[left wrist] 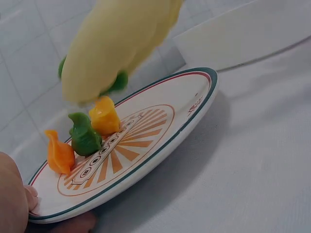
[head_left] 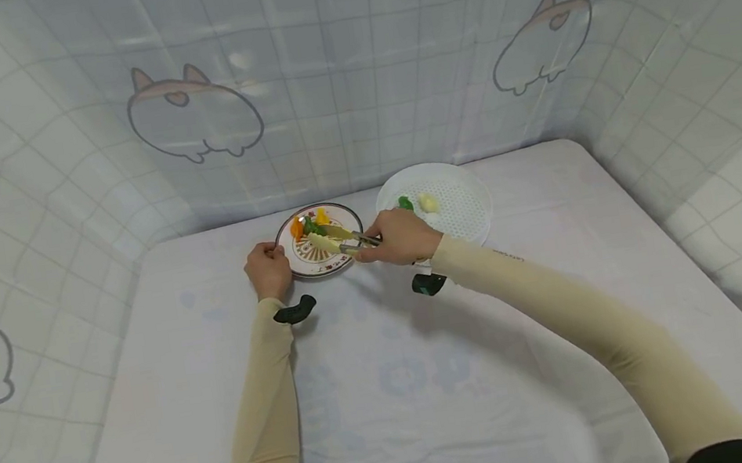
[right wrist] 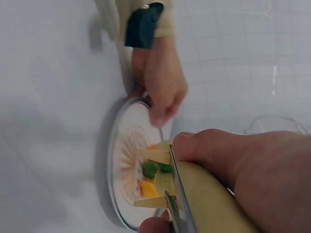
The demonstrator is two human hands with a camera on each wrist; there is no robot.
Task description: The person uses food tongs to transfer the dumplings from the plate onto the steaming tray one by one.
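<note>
My left hand (head_left: 270,271) grips the left rim of a white plate (left wrist: 194,92) with a green-and-red edge and a sunburst print. On the plate stand small dumpling-shaped pieces: orange (left wrist: 60,154), green (left wrist: 85,138) and yellow (left wrist: 104,116). My right hand (head_left: 407,234) holds tongs (head_left: 367,240) with metal handles and broad pale-yellow tips. These tips hang over the plate, apart from its surface. In the left wrist view, another green piece (left wrist: 119,82) pokes out from behind or between the tips, partly hidden by them.
Right of the plate sits a round white perforated tray (head_left: 467,206), partly behind my right hand. It holds a green piece (head_left: 405,203) and a pale-yellow piece (head_left: 429,203). A white cloth (head_left: 395,402) covers the table, and a tile-patterned curtain (head_left: 351,92) rises behind it.
</note>
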